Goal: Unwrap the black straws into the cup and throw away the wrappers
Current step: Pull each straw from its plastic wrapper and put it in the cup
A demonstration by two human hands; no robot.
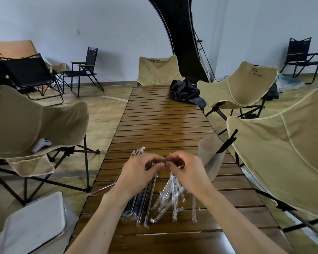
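Slatted brown wooden table (162, 114) is carrying both hands: left hand (141, 173) and right hand (187, 171) are pinching one clear-wrapped black straw (153, 184), likely tearing it, frosted translucent cup (209, 158) waiting at two o'clock

Single head-worn, wide-angle view. The camera sits above the near end of the counter (162, 118) and faces forward and down along its length. Near that end, both forearms enter from the bottom edge, close to the lens. The counter's far end, the chairs beside it and the wall beyond appear small and curved by the lens. No second view is given.
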